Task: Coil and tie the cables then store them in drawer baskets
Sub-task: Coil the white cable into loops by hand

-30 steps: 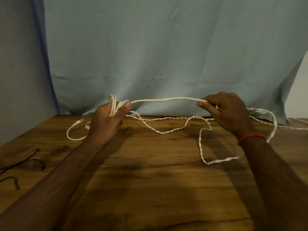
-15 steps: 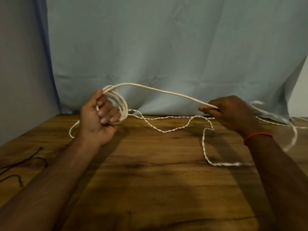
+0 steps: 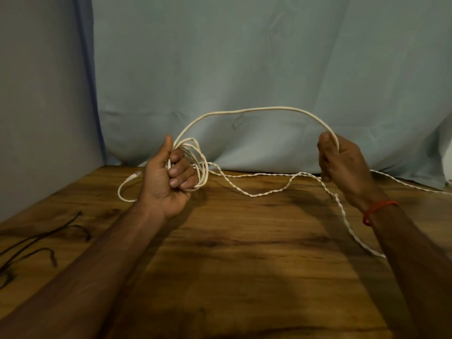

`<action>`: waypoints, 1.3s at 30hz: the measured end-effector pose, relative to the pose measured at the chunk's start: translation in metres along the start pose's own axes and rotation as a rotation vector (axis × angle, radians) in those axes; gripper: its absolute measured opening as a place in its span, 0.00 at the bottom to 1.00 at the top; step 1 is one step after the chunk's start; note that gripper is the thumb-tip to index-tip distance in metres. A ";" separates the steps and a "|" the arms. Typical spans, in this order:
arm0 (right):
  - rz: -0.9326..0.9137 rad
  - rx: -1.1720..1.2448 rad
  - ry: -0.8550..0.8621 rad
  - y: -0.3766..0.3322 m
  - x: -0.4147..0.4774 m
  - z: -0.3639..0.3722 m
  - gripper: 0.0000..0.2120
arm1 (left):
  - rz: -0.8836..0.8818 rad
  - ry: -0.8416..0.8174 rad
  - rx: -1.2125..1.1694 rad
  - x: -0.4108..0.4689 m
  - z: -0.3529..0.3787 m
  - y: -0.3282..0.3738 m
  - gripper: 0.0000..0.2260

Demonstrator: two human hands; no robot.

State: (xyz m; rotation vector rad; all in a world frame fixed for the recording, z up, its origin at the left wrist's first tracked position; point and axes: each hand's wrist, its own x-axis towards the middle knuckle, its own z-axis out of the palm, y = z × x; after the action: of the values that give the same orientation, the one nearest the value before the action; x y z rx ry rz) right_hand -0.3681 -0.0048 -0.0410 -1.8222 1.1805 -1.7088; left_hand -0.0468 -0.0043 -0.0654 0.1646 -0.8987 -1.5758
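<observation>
A long white cable (image 3: 252,110) arches in the air between my two hands. My left hand (image 3: 168,182) is closed around several loops of the white cable, held just above the wooden table (image 3: 244,265). My right hand (image 3: 342,165) grips the same cable at the arch's right end, above the table's far right. A twisted stretch of the cable (image 3: 269,190) lies loose on the table between the hands and trails off to the right. A short end with a white plug (image 3: 133,176) hangs left of my left hand.
A thin black cable (image 3: 41,241) lies loose at the table's left edge. A pale blue cloth (image 3: 244,69) hangs behind the table, a grey wall stands to the left. No drawer or basket is in view.
My left hand turned palm-up with the loops in it. My right hand slid along the cable and rose, so the taut span now bows up into a high arch.
</observation>
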 end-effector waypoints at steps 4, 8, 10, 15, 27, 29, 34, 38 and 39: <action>-0.123 -0.197 0.075 0.005 -0.001 -0.002 0.16 | 0.008 -0.006 -0.023 -0.001 0.000 0.002 0.19; -0.073 -0.008 0.080 0.005 -0.001 -0.003 0.15 | 0.016 -0.001 -0.036 -0.002 -0.003 0.005 0.15; -0.115 -0.132 0.157 0.011 0.000 -0.001 0.17 | 0.019 0.002 -0.025 -0.002 -0.004 0.005 0.15; -0.043 -0.622 0.169 0.023 0.003 0.000 0.17 | 0.002 -0.045 -0.011 -0.002 -0.002 0.005 0.15; -0.282 -0.911 -0.902 -0.046 -0.036 0.070 0.13 | 0.105 0.174 0.352 -0.001 0.019 -0.010 0.17; -0.258 -0.793 -0.927 -0.051 -0.035 0.068 0.11 | 0.153 0.150 0.587 -0.001 0.019 -0.014 0.18; -0.258 -0.696 -0.796 -0.052 -0.025 0.048 0.09 | 0.118 0.074 0.984 -0.006 0.020 -0.023 0.17; -0.312 -0.748 -0.777 -0.051 -0.026 0.046 0.09 | 0.098 0.019 1.201 -0.007 0.017 -0.027 0.19; -0.353 -0.780 -0.771 -0.052 -0.027 0.048 0.09 | 0.088 -0.005 1.228 -0.008 0.017 -0.027 0.19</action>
State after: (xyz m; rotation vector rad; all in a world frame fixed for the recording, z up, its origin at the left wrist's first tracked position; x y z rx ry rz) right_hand -0.3042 0.0328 -0.0279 -2.8950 1.2774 -0.4801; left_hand -0.0752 0.0087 -0.0736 0.9574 -1.7423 -0.7498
